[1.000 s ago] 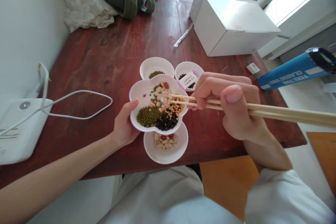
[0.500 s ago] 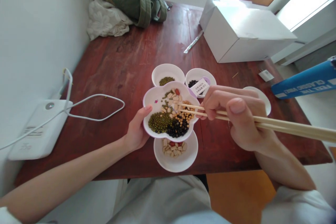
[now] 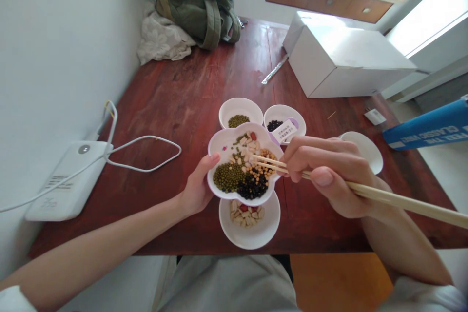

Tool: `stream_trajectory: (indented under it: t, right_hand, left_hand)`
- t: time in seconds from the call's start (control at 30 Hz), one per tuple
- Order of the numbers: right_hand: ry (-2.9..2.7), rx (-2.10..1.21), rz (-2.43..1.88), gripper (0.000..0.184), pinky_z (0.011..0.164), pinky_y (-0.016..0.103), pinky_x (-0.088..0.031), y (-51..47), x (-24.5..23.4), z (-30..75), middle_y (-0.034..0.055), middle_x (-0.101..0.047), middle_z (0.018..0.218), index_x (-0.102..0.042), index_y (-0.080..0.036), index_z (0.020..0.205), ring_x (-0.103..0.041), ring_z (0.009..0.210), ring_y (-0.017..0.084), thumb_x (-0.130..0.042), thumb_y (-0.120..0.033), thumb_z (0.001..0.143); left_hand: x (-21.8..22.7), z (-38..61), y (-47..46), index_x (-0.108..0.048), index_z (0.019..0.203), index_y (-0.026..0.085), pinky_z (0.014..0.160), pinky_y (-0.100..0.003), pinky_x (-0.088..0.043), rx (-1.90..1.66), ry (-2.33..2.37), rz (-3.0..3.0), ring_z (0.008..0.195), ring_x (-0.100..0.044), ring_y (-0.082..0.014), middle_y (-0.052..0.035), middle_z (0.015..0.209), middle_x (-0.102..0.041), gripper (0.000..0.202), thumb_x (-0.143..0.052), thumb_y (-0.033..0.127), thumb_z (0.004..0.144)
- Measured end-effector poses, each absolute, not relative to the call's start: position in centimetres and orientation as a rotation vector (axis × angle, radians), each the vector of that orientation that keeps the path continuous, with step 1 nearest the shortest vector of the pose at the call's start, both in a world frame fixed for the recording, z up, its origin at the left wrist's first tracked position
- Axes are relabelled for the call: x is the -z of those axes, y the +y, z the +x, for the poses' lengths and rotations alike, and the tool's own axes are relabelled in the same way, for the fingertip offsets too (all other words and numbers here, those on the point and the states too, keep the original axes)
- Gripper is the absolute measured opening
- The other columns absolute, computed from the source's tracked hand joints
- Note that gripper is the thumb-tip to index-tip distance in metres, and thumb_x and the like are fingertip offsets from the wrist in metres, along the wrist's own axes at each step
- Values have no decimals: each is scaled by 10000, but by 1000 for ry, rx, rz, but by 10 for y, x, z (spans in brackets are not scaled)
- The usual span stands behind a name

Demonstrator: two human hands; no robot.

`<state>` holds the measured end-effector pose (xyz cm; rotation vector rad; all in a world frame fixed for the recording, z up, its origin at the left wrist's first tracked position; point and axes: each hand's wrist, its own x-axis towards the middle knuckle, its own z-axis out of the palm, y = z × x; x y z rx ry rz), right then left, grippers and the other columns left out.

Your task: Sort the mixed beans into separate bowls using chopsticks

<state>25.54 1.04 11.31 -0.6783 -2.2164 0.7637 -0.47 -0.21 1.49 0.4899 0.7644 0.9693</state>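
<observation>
My left hand (image 3: 200, 183) grips the left rim of a white flower-shaped dish (image 3: 219, 139) with a lilac edge. In the dish lie mung beans (image 3: 228, 177), black beans (image 3: 252, 186), yellow soybeans (image 3: 266, 168) and pale peanuts (image 3: 250, 144), partly mixed in the middle. A pair of chopsticks (image 3: 402, 201) is held in my right hand (image 3: 325, 168), their tips among the peanuts and soybeans. Just below the dish, partly covered by it, stands a white bowl (image 3: 252, 239) of peanuts. Behind it are a bowl (image 3: 226, 112) of mung beans and a bowl (image 3: 300, 129) of black beans.
Another white bowl (image 3: 371, 153) is partly behind my right hand. A white power bank (image 3: 66, 185) with a looped cable lies left. Farther back are a green bag (image 3: 197, 5) and a white box (image 3: 351, 58). A blue cylinder (image 3: 427, 124) is at right.
The view has shifted, so everything appears slightly lower and farther right. The chopsticks look closer together, with their tips still in the dish. My left hand keeps its hold.
</observation>
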Motion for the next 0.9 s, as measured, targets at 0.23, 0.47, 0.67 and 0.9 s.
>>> stream_trajectory:
  t: [0.23, 0.47, 0.67, 0.9]
  right_hand:
    - [-2232, -808, -686, 514, 624, 323, -402, 14, -114, 257, 26, -619, 830, -583, -231, 873, -560, 694, 167, -415, -513, 1268]
    - [-2153, -759, -716, 520, 600, 343, -421, 15, -111, 253, 41, -659, 789, -605, -236, 828, -615, 677, 180, -426, -444, 1269]
    - [-2010, -744, -745, 532, 565, 356, -439, 2, -118, 257, 45, -670, 739, -636, -230, 788, -649, 634, 188, -484, -451, 1248]
    - [-2116, -807, -756, 537, 543, 361, -393, 0, -126, 263, 79, -700, 821, -635, -229, 823, -652, 682, 205, -480, -530, 1239]
  left_hand:
    - [-16, -6, -2, -881, 1279, 117, 1271, -616, -585, -968, 781, 476, 1445, -751, -508, -171, 1225, -923, 600, -845, 578, 896]
    - [-14, -6, -2, -892, 1227, 132, 1272, -627, -579, -950, 762, 476, 1466, -733, -520, -178, 1252, -917, 573, -850, 591, 886]
    - [-13, -6, -2, -896, 1187, 120, 1277, -620, -569, -968, 794, 494, 1450, -741, -523, -184, 1243, -918, 584, -859, 610, 870]
    - [-15, -5, -2, -846, 1385, 133, 1242, -602, -598, -965, 769, 469, 1413, -771, -500, -157, 1266, -919, 636, -849, 534, 891]
